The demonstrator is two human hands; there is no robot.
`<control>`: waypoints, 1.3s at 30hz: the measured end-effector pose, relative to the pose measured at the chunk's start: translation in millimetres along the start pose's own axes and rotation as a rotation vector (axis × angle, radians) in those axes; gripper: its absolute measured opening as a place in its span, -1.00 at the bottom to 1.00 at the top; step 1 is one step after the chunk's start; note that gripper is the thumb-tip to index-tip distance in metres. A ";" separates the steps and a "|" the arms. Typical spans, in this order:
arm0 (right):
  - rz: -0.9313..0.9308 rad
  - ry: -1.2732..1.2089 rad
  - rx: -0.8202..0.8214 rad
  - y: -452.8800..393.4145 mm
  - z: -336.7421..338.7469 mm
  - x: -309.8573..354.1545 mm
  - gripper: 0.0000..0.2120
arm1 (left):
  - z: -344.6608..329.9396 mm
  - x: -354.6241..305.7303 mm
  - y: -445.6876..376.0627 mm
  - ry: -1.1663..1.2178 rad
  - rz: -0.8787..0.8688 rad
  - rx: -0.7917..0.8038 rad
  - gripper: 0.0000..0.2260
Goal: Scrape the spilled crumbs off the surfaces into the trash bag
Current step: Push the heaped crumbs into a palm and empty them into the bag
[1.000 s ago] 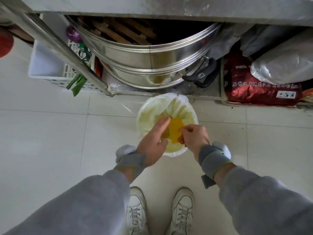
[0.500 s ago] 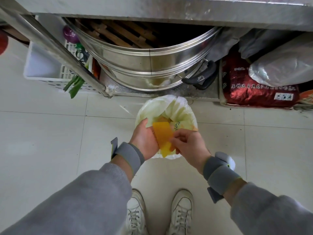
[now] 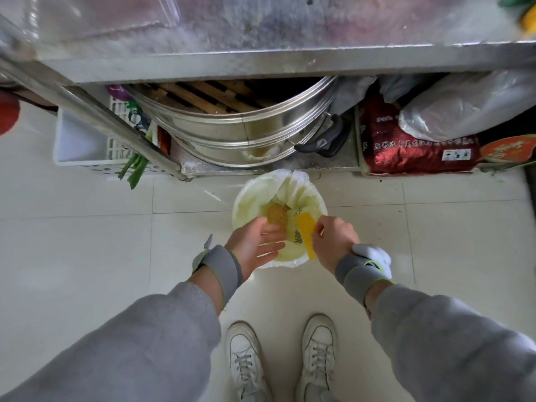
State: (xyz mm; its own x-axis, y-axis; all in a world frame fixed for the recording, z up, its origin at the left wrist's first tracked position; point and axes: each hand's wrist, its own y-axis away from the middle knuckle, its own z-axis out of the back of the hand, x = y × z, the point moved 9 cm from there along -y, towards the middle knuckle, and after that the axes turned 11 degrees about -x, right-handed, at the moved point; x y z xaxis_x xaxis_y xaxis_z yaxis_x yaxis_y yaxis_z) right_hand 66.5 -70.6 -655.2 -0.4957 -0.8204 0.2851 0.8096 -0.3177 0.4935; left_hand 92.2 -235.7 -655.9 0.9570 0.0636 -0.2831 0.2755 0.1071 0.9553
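Place: a working kitchen, likely a commercial or food-preparation one.
Worktable: a steel table (image 3: 261,58) runs across the top of the frame, its surface dull and dusted with white.
Under the table: large stacked steel steamer rings (image 3: 240,132) with wooden slats inside sit on the lower shelf at the centre.
Dry goods: a red printed sack (image 3: 412,146) lies at the upper right beneath a grey plastic bag (image 3: 464,111).
Produce: a white plastic crate (image 3: 84,143) at the upper left has green stalks (image 3: 135,169) sticking out.
Floor: pale glossy tiles (image 3: 87,242) with a lined bin (image 3: 252,195) standing on them near the shelf.
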 end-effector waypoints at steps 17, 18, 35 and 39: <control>-0.168 -0.788 -0.363 217.3 412.1 -41.1 -0.71 | -147.4 -122.9 404.7 -0.605 -0.546 0.199 -0.84; -0.187 -0.807 -0.414 239.7 442.2 -56.6 -0.71 | -167.3 -121.9 438.3 -0.636 -0.588 0.240 -0.84; -0.465 -1.293 -0.959 484.2 691.0 -395.6 -0.84 | -538.1 56.0 779.5 -0.988 -0.956 0.722 -0.90; -0.516 -1.412 -1.013 529.6 715.4 -477.0 -0.87 | -618.0 115.5 831.9 -1.009 -0.954 0.853 -0.88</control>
State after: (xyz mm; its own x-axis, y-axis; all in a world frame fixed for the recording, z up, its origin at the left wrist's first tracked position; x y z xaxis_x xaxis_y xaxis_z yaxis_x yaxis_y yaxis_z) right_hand 506.9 492.6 58.1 -0.1601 0.2487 0.9552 0.0947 -0.9594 0.2657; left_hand 375.6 474.0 53.7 -0.0073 -0.3763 -0.9265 0.4088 -0.8467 0.3406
